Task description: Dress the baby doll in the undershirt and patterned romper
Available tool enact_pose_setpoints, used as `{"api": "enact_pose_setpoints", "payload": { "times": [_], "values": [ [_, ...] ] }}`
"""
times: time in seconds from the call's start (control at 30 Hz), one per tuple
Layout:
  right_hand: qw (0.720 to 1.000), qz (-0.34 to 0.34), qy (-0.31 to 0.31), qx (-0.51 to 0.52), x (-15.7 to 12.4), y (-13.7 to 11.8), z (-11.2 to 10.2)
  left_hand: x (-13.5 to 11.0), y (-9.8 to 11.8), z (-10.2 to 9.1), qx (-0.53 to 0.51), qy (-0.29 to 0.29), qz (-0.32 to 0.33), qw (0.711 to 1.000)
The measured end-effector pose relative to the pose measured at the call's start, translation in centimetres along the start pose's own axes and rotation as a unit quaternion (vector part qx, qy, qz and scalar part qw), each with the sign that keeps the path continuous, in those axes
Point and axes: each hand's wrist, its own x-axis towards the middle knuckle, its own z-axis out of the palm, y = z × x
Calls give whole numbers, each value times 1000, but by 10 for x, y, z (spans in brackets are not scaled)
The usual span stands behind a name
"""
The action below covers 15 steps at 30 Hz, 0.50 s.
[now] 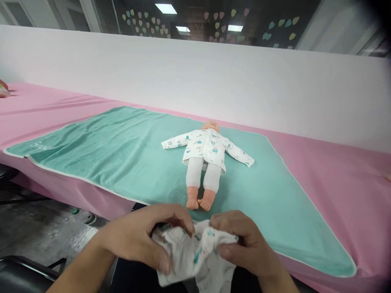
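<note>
A baby doll (206, 159) lies on its back on a teal towel (122, 154), feet toward me. It wears a white printed top and white leggings, with its arms spread. Below its feet, my left hand (143, 238) and my right hand (244, 244) both grip a crumpled white printed baby garment (191, 254). The fingers of each hand are closed into the cloth, bunching it between them at the table's near edge.
The towel lies on a pink sheet (336, 183) over a long table backed by a white wall (214, 81). A small colourful object (3, 89) lies at the far left. Dark floor and a black chair part (27, 268) are at lower left.
</note>
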Motion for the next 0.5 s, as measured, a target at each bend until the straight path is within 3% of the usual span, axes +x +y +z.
{"api": "enact_pose_setpoints", "payload": {
  "times": [0.1,0.23,0.33,0.43,0.5],
  "values": [
    [991,47,112,-54,6,3,16,9,8,24,67,29,-58,996],
    [988,68,135,-19,3,8,24,17,5,44,71,103,-38,991],
    [996,70,44,41,-4,12,20,14,-4,42,-38,169,-38,984],
    [983,154,-86,56,-13,15,18,12,-11,36,-202,256,-67,943],
    [974,203,-82,64,-19,18,20,13,-14,34,-261,250,-88,928]
  ]
}}
